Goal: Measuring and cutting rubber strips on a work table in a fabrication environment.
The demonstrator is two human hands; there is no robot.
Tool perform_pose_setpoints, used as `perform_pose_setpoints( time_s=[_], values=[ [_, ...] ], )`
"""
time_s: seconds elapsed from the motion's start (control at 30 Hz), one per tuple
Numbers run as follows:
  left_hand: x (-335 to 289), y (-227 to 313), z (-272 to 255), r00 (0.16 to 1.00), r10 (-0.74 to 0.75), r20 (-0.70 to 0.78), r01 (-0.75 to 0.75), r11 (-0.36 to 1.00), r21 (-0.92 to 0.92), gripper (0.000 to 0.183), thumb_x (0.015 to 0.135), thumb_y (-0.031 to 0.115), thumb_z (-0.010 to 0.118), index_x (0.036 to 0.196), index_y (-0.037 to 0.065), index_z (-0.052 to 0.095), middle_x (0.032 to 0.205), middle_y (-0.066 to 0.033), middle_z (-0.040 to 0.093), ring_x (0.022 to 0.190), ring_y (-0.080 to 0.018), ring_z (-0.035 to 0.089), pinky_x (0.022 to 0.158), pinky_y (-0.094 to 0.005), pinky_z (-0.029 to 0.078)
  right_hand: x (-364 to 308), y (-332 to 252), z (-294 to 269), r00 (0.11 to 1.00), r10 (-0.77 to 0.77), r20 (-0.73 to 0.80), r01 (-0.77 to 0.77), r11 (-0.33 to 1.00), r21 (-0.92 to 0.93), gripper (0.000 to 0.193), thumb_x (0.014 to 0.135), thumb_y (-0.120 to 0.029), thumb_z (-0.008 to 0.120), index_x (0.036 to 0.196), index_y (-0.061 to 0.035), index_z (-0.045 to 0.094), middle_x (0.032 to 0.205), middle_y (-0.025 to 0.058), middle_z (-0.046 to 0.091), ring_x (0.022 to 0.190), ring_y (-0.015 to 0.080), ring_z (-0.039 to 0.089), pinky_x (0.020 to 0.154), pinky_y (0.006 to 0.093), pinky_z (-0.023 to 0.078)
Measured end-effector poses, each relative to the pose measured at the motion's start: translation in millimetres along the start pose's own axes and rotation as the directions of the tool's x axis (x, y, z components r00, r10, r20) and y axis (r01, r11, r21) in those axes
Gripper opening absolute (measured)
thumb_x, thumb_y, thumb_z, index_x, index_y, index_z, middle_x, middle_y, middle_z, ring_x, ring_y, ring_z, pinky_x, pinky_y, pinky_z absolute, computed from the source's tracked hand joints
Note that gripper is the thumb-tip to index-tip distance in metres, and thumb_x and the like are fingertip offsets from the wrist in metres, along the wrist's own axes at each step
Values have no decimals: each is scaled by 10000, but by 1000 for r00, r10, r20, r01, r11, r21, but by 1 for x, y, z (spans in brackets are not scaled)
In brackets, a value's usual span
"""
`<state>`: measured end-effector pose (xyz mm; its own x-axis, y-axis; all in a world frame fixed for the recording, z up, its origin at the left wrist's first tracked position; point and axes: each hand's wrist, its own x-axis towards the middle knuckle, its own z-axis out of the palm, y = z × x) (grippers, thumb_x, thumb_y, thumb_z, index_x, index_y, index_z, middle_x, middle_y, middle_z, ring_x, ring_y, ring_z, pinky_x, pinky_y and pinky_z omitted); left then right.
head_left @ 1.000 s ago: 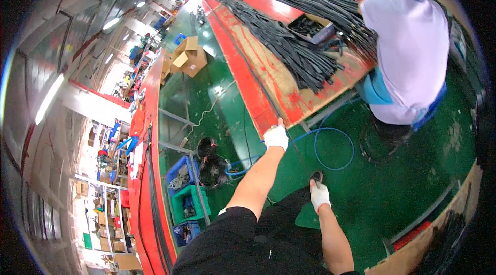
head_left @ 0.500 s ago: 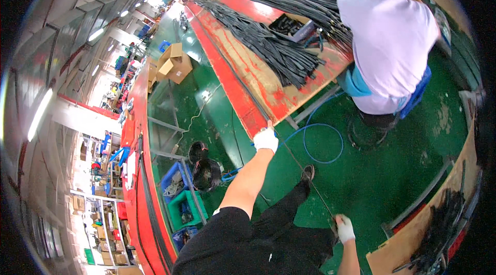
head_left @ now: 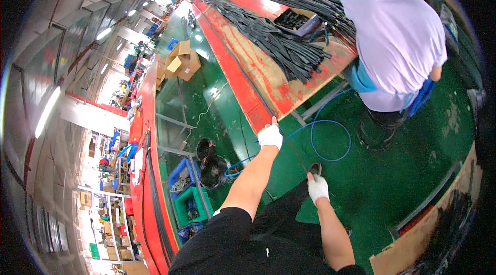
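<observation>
A long thin black cable (head_left: 247,79) lies along the left side of the red-topped table and comes off its near corner. My left hand (head_left: 270,136), in a white glove, is closed on it right at that corner, thumb pointing up the table. Lower and to the right, my gloved right hand (head_left: 318,188) is closed round the cable's loose stretch, in front of my shoe (head_left: 315,168). Between the two hands the strand shows only faintly against the green floor. My right fingers partly hide it, and its end cannot be made out.
Thick bundles of black cables (head_left: 289,58) cover the table (head_left: 258,112), beside an open box (head_left: 299,20) of dark parts. A co-worker (head_left: 400,42) sits at its right. A blue hose (head_left: 330,160) loops on the floor. Green crate (head_left: 181,208) and cardboard box (head_left: 183,63) stand left.
My right hand has moved up and left, from low beside my leg to near my shoe, closer to my left hand. The left hand stays at the table corner. The co-worker's right arm has lowered.
</observation>
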<state>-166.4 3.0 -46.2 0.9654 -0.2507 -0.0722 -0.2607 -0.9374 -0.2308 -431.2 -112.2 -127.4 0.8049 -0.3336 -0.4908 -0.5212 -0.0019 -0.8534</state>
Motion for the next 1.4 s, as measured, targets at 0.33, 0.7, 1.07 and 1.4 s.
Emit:
perform_pose_setpoints(
  time_s=[0.33,0.7,1.07,1.4],
  values=[
    [-34,20,-13,997,44,-65,-43,999,16,665,912,211,620,1562,144,497,1088,-182,726,953,-336,742,822,-458,592,-300,241,-152,973,153,-172,-194,947,-256,411,1015,-387,620,905,3,691,827,256,681,801,470,665,712,502,506],
    [-28,17,-31,993,74,88,-72,997,-27,723,916,223,607,1612,163,426,1145,-181,709,1003,-336,733,858,-456,590,52,-18,-7,948,33,317,-193,852,487,389,1086,-428,557,1080,-56,670,800,-23,553,664,99,472,608,288,397],
    [-36,21,4,996,-88,11,88,996,14,620,981,207,543,1590,135,451,1133,-186,713,968,-338,741,833,-457,593,-95,49,-46,971,216,100,-226,968,108,555,1066,-416,574,1202,114,668,968,149,702,900,227,613,868,350,490],
    [-49,19,8,999,31,-29,-31,999,12,697,926,179,577,1606,145,432,1077,-169,699,931,-320,728,823,-444,584,-238,197,-142,962,264,70,-263,965,-19,426,1046,-392,609,858,-18,688,720,109,659,650,217,630,609,382,478]
  ],
)
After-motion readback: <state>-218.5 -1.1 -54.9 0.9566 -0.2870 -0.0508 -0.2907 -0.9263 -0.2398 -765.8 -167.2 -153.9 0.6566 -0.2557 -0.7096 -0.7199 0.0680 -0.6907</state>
